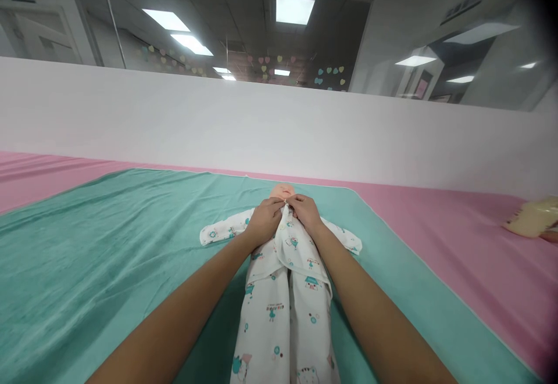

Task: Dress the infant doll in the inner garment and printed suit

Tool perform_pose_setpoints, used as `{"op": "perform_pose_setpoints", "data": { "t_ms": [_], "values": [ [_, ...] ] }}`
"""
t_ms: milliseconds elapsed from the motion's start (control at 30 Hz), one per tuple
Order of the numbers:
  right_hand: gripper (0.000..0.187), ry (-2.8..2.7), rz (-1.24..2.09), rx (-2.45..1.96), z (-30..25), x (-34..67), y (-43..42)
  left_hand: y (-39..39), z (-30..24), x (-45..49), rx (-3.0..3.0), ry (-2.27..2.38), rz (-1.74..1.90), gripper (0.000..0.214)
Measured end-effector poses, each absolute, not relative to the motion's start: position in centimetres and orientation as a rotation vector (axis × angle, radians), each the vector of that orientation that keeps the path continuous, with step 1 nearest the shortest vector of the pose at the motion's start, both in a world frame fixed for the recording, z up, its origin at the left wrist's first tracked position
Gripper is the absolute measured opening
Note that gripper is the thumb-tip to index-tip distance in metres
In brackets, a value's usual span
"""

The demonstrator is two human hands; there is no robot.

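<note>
A baby doll point(284, 189) lies on its back, dressed in a white printed baby top point(291, 244) and matching trousers point(270, 320). Its sleeves stretch out to both sides. At the neck, my left hand point(265, 220) is closed, fingertips pinching the left edge of the collar. My right hand point(306, 212) pinches the collar's other edge, nearly touching the left fingers. The front panel of the top hangs loosely below the hands and overlaps. Whatever fastening is between the fingertips is too small to make out. My hands hide part of the doll's shoulders.
Under the doll spreads a green cloth point(131, 244), slightly wrinkled at left, over a pink cover point(436, 227). A white wall panel point(174, 122) with glass above stands behind. A pale yellowish object point(529, 218) lies at the far right edge.
</note>
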State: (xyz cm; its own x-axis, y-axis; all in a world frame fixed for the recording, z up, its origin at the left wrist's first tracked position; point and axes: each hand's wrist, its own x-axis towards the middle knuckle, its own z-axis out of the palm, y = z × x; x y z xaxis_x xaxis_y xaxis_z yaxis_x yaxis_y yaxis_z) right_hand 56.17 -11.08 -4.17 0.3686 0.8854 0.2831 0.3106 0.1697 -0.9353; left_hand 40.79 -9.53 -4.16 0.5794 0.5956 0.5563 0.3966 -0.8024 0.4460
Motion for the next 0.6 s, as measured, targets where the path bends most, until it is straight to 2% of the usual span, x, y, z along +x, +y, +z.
{"op": "perform_pose_setpoints", "data": {
  "t_ms": [600],
  "values": [
    [0.023, -1.180, 0.681, -1.344, -4.24, 56.42, -11.30, -9.92, -4.09, 40.69, 2.588, 0.948, 1.138, 0.032]
  ]
}}
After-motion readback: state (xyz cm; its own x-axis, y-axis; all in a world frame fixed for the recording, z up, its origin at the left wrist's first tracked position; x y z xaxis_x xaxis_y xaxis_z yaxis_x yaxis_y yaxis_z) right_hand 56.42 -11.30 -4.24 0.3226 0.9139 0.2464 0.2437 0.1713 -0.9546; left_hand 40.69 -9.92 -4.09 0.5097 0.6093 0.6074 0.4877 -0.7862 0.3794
